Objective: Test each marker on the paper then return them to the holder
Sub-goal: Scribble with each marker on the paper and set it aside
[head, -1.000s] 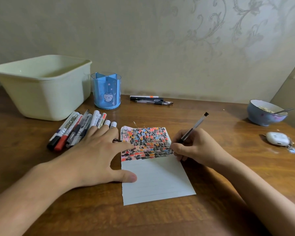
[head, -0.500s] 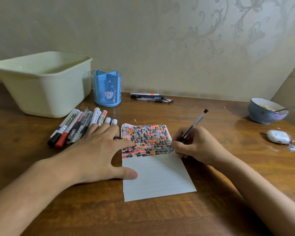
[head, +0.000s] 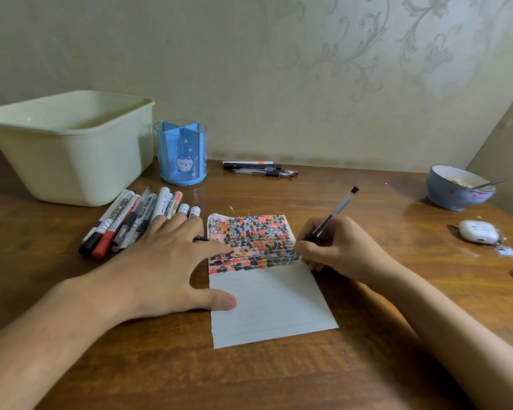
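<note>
The right hand (head: 335, 250) pinches a clear black pen (head: 330, 217) in curled fingers, its tip on the right edge of the paper (head: 267, 303), at the lower rim of the coloured test marks. The left hand (head: 160, 261) lies flat with straight, spread fingers, thumb and forefinger pressing the paper's left edge onto the bench (head: 279, 374). A row of markers (head: 125, 220) lies just beyond those fingertips, with the blue holder (head: 181, 152) farther back beside a pale tub (head: 68, 149).

Pen (head: 332, 216) tip perhaps slightly lower.
</note>
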`<state>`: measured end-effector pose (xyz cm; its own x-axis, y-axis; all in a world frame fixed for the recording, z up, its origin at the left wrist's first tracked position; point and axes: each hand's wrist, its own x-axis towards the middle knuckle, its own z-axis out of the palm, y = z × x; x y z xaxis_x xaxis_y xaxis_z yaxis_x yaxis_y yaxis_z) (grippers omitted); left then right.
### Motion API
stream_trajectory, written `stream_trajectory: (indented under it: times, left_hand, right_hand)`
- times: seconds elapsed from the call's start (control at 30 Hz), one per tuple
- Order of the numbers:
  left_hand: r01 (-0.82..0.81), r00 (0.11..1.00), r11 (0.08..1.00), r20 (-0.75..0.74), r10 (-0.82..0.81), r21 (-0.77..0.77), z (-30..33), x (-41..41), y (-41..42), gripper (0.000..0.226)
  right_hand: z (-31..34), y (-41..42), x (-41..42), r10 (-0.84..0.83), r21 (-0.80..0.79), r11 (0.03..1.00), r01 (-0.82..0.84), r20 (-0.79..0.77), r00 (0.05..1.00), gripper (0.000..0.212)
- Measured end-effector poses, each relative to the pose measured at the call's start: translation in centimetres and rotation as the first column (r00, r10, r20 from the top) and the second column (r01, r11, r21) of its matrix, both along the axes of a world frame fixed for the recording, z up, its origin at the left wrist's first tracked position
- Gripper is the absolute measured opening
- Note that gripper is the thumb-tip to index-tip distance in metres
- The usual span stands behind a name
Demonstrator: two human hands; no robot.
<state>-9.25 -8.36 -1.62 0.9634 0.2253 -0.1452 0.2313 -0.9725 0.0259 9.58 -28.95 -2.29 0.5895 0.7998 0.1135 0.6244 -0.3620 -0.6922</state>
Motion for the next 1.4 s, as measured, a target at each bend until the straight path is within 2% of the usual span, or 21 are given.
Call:
stream_trajectory:
  times: [1.4]
  left_hand:
    - [0.003, 1.0, 1.0, 0.01, -0.004, 0.014, -0.02, 0.04, -0.06, 0.098]
  right_hand:
    - [0.1, 0.29, -0.33, -0.025, -0.025, 0.999, 0.025, -0.01, 1.0, 0.011]
